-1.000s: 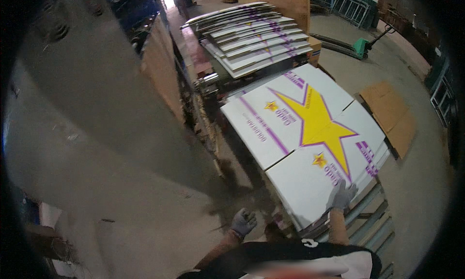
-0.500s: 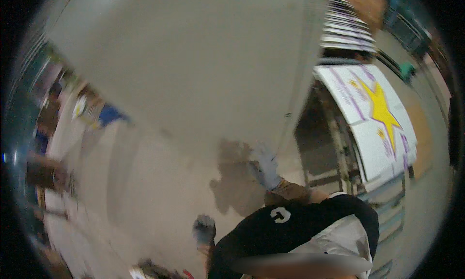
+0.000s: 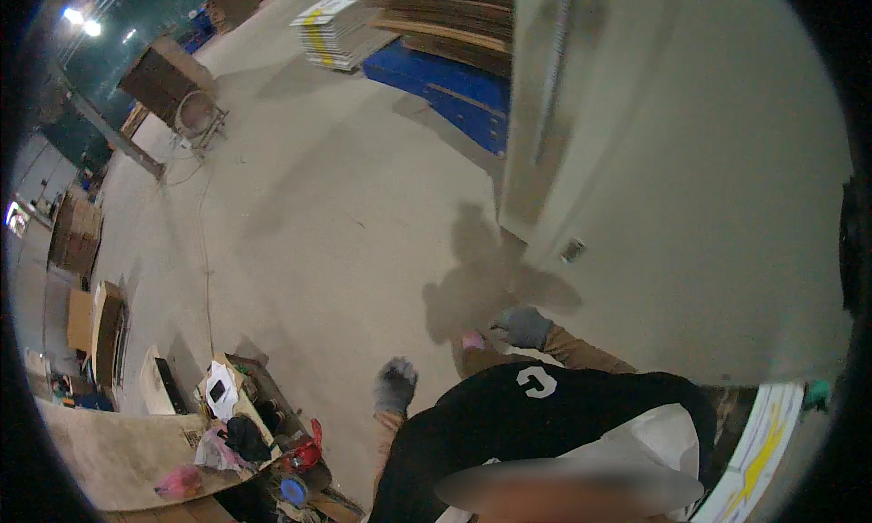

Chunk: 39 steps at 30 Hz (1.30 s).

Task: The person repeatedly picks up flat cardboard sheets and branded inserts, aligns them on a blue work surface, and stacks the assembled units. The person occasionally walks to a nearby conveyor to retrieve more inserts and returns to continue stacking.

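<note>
A large pale board (image 3: 690,178) fills the upper right of the frame, standing nearly upright and lifted clear of the printed sheets (image 3: 754,450) at lower right. Carrying appears under way; set-down is not yet done. The gloved right hand (image 3: 522,326) touches the board's lower edge, grip unclear. The gloved left hand (image 3: 395,385), loosely curled and empty, hangs apart below centre.

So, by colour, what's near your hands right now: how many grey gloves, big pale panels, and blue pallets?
Grey gloved hands: 2, the left hand and the right hand, both empty
Big pale panel: 1, the upright panel next to the right hand
Blue pallet stack: 1, the blue stack behind it
Total: 4
</note>
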Available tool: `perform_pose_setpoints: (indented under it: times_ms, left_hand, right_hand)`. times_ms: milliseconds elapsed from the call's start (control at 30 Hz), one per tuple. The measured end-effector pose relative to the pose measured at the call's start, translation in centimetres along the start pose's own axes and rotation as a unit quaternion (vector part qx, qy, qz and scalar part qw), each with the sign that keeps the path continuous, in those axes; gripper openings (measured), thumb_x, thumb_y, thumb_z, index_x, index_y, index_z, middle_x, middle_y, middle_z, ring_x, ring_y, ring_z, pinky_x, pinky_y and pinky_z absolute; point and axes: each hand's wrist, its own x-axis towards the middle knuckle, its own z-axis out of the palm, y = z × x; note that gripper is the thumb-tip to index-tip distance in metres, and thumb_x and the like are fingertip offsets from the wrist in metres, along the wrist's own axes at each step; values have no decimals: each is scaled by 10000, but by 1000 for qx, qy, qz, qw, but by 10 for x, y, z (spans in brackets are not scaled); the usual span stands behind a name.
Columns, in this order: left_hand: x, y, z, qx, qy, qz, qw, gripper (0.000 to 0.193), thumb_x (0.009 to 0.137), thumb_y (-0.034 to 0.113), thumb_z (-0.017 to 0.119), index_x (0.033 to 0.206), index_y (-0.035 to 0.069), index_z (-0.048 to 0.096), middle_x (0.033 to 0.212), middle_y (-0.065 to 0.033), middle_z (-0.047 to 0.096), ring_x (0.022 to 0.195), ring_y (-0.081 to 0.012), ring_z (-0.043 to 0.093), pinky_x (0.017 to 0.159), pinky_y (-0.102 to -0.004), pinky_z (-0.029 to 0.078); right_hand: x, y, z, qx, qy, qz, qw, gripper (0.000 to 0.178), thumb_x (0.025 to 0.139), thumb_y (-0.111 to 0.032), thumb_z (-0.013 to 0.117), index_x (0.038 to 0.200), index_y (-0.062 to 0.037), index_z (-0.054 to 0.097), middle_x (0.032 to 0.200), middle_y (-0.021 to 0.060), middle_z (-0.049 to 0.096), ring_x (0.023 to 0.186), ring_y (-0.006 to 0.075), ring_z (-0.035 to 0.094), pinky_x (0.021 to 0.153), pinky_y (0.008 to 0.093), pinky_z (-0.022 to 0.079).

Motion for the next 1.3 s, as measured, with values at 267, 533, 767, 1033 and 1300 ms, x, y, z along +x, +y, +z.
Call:
perform_pose_setpoints:
  times_ms: [267, 533, 767, 1033, 1300]
  left_hand:
    - [59, 95, -91, -223, 165, 141, 950, 316, 962, 284, 398, 1170, 125, 577, 1241, -72, 575, 1128, -246, 510, 979, -430, 384]
    - [242, 220, -140, -319, 363, 44, 874, 373, 947, 304, 376, 1169, 104, 599, 1184, -54, 607, 1092, -248, 531, 900, -437, 439]
    - [478, 493, -47, -136, 215, 115, 960, 366, 953, 300, 425, 1231, 92, 540, 1231, -71, 574, 1104, -251, 537, 917, -412, 439]
    - [726, 564, 114, 450, -135, 176, 865, 339, 951, 313, 489, 1162, 83, 620, 1089, -110, 646, 947, -230, 618, 832, -358, 482]
    - [821, 594, 67, 745, -94, -72, 657, 490, 905, 407, 535, 1240, 51, 575, 1188, -147, 621, 1071, -251, 583, 922, -405, 447]
  right_hand:
    - [318, 39, -61, 77, 57, -102, 990, 286, 874, -323, 562, 989, -87, 675, 960, 129, 674, 848, 315, 648, 757, 415, 513]
    - [519, 156, -55, 37, -61, 52, 996, 324, 873, -365, 552, 986, -85, 668, 942, 140, 678, 862, 310, 651, 749, 408, 519]
    - [567, 265, -37, -8, -160, 243, 957, 525, 826, -503, 549, 1140, -92, 638, 1114, 165, 643, 1033, 332, 607, 927, 463, 451]
    - [659, 365, 25, -38, -306, 336, 890, 526, 811, -517, 549, 1126, -108, 649, 1130, 159, 640, 1048, 339, 605, 914, 448, 466]
    - [981, 382, 16, -28, -257, 48, 965, 356, 852, -409, 560, 968, -80, 628, 905, 156, 672, 850, 363, 651, 751, 494, 511]
